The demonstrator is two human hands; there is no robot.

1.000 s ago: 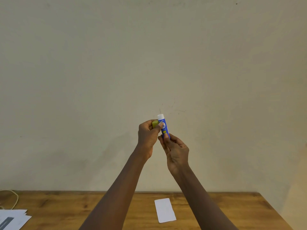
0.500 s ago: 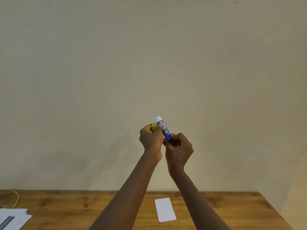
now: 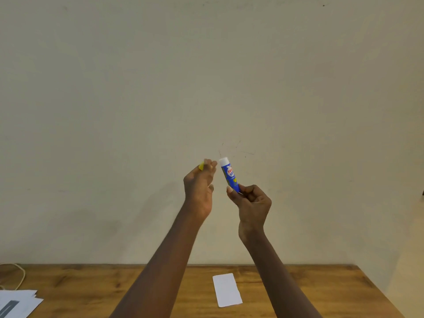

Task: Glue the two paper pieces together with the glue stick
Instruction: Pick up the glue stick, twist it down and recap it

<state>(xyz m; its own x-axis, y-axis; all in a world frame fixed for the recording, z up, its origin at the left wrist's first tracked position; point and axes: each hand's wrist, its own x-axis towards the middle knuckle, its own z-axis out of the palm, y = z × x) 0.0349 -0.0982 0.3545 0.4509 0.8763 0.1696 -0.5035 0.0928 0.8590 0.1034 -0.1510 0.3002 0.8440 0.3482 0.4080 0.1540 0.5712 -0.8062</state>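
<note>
I hold both hands up in front of the wall. My right hand (image 3: 251, 204) grips the lower end of a blue glue stick (image 3: 229, 174), which stands almost upright with its white glue end on top. My left hand (image 3: 199, 187) is a short way to its left, pinching the small yellow cap (image 3: 201, 166) at the fingertips. A white rectangular paper piece (image 3: 227, 289) lies flat on the wooden table (image 3: 298, 290) below, between my forearms. I can see only that one loose piece.
A stack of white sheets (image 3: 17, 302) lies at the table's left front corner. A pale cord (image 3: 16, 275) loops at the far left edge. The table's right edge runs diagonally at lower right. A plain wall stands behind.
My hands, which were pressed together around the glue stick, have come apart. The left hand drew left with the yellow cap, and the stick now stands more upright in the right hand.
</note>
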